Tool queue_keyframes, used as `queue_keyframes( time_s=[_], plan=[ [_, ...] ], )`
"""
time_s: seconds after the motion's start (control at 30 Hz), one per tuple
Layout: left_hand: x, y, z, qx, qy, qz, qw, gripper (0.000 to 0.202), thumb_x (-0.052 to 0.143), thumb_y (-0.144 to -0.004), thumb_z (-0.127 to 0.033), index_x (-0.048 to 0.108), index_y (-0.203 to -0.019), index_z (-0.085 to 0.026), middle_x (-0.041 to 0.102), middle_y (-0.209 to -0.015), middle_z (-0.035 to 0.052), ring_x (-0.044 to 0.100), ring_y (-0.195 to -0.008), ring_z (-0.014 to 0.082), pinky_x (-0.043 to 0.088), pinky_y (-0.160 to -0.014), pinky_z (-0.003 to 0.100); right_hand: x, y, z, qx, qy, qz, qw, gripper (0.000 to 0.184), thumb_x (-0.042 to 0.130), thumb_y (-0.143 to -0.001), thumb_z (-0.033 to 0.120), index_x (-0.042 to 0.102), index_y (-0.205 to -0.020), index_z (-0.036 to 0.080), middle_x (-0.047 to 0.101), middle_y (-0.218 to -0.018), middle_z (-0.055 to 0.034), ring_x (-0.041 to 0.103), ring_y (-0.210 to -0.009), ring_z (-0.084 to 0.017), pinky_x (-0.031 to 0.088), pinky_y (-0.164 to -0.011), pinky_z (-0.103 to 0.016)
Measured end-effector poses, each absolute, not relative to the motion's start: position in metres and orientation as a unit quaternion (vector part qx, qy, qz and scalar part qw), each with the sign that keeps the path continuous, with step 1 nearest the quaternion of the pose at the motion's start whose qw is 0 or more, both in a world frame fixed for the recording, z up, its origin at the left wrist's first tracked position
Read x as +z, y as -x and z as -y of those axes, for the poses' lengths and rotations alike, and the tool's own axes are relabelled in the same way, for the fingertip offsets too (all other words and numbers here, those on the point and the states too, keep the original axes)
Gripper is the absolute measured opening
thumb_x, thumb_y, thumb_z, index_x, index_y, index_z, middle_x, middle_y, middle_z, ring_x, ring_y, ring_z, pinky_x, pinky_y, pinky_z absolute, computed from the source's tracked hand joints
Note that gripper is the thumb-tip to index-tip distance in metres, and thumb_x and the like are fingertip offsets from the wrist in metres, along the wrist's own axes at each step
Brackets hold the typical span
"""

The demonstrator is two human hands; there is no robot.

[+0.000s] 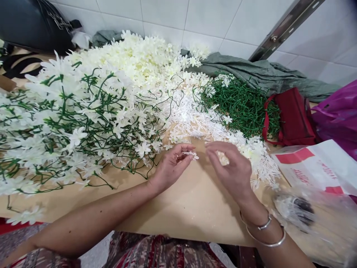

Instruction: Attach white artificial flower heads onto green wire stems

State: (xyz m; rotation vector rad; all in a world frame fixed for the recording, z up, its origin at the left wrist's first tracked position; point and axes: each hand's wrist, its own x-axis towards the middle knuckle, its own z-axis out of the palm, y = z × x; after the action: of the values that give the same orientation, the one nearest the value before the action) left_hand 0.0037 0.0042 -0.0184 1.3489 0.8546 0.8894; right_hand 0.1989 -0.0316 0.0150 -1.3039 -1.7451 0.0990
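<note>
My left hand (pixel 173 163) is closed in a pinch, with a small white artificial flower (pixel 192 155) between thumb and forefinger. Close to its right, my right hand (pixel 231 165) is curled, thumb and forefinger tips near each other. What those tips hold, if anything, is too blurred to make out. A cream blossom (pixel 223 158) shows in the gap of the right hand; I cannot tell whether it is held or lies behind. Beyond the hands spreads a heap of thin white stamen pieces (pixel 192 115).
White flowers on green stems (pixel 92 115) are piled at left, with cream blossoms (pixel 145 56) behind. Green stems (pixel 240 104) lie at back right beside a red bag (pixel 294 115). A printed paper bag (pixel 318 163) and clear plastic (pixel 320 223) cover the table's right side.
</note>
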Motion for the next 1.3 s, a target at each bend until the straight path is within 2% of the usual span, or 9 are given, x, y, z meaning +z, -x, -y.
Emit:
queue_keyframes(
  time_s=[0.13,0.2,0.37,0.5,0.63,0.87,1.13,1.23,1.3],
  plan=[
    [-0.013,-0.003,-0.003,0.391,-0.585,-0.365,0.61,0.014,0.071,-0.095,-0.03,0.073,-0.103,-0.019,0.076,-0.096,0.0041,0.073,-0.086,0.0144,0.06,-0.081,0.028,0.011,-0.204,-0.006,0.021,0.629,0.671,0.391,0.009,0.068,-0.094,0.026,0.073,-0.101,0.024,0.076,-0.101,-0.0079,0.071,-0.098,-0.027,0.058,-0.089,-0.046],
    [-0.011,-0.004,-0.002,0.394,-0.584,-0.363,0.61,0.012,0.071,-0.094,-0.03,0.072,-0.097,-0.018,0.075,-0.089,0.0029,0.071,-0.08,0.0133,0.059,-0.076,0.027,0.005,-0.201,-0.022,0.029,0.632,0.692,0.349,0.011,0.07,-0.09,0.024,0.074,-0.101,0.023,0.074,-0.105,-0.0103,0.068,-0.1,-0.03,0.056,-0.093,-0.05],
    [-0.013,-0.006,-0.001,0.398,-0.566,-0.374,0.618,0.014,0.074,-0.092,-0.03,0.071,-0.098,-0.018,0.073,-0.088,0.0023,0.07,-0.077,0.012,0.058,-0.073,0.025,-0.005,-0.199,-0.033,0.048,0.644,0.706,0.291,0.013,0.062,-0.088,0.014,0.068,-0.081,0.023,0.069,-0.089,-0.0082,0.063,-0.088,-0.028,0.052,-0.085,-0.046],
    [-0.015,-0.007,0.0,0.397,-0.56,-0.389,0.614,0.02,0.076,-0.091,-0.029,0.07,-0.107,-0.018,0.075,-0.106,0.0051,0.073,-0.088,0.0128,0.063,-0.085,0.027,0.0,-0.217,-0.014,0.079,0.656,0.672,0.334,0.011,0.071,-0.087,0.024,0.067,-0.077,0.023,0.068,-0.082,-0.004,0.063,-0.078,-0.023,0.051,-0.075,-0.04],
    [-0.016,-0.007,-0.002,0.409,-0.564,-0.378,0.61,0.018,0.073,-0.094,-0.024,0.071,-0.11,-0.018,0.075,-0.114,0.0067,0.075,-0.096,0.014,0.064,-0.094,0.029,0.006,-0.221,0.009,0.098,0.641,0.642,0.408,0.008,0.074,-0.09,0.026,0.073,-0.082,0.024,0.075,-0.088,-0.0028,0.069,-0.084,-0.021,0.055,-0.077,-0.038],
    [-0.014,-0.01,-0.003,0.411,-0.554,-0.371,0.621,0.013,0.071,-0.098,-0.031,0.067,-0.099,-0.019,0.076,-0.092,0.0021,0.077,-0.086,0.0122,0.064,-0.083,0.024,0.002,-0.209,0.02,0.094,0.613,0.636,0.458,0.011,0.07,-0.096,0.024,0.08,-0.097,0.026,0.078,-0.097,-0.0036,0.073,-0.089,-0.019,0.059,-0.08,-0.037],
    [-0.01,-0.013,0.002,0.388,-0.59,-0.407,0.579,0.023,0.075,-0.096,-0.038,0.061,-0.089,-0.02,0.068,-0.079,-0.0012,0.071,-0.067,0.01,0.057,-0.063,0.022,0.001,-0.216,0.022,0.11,0.637,0.59,0.483,0.007,0.075,-0.092,0.026,0.072,-0.085,0.026,0.077,-0.091,-0.0044,0.074,-0.09,-0.025,0.059,-0.086,-0.046],
    [-0.01,-0.014,0.001,0.396,-0.616,-0.404,0.549,0.019,0.073,-0.096,-0.034,0.062,-0.09,-0.021,0.066,-0.083,-0.0005,0.065,-0.069,0.0096,0.056,-0.064,0.023,0.002,-0.22,0.023,0.101,0.651,0.577,0.484,0.007,0.073,-0.093,0.027,0.071,-0.086,0.026,0.077,-0.09,-0.0047,0.075,-0.09,-0.026,0.059,-0.085,-0.047],
    [-0.008,-0.014,0.0,0.413,-0.647,-0.382,0.515,0.013,0.071,-0.097,-0.03,0.063,-0.091,-0.021,0.066,-0.092,0.0023,0.065,-0.081,0.0123,0.058,-0.072,0.025,0.003,-0.222,0.023,0.086,0.651,0.579,0.483,0.007,0.072,-0.093,0.028,0.07,-0.087,0.026,0.078,-0.096,-0.0064,0.075,-0.097,-0.027,0.059,-0.088,-0.048]
  ],
)
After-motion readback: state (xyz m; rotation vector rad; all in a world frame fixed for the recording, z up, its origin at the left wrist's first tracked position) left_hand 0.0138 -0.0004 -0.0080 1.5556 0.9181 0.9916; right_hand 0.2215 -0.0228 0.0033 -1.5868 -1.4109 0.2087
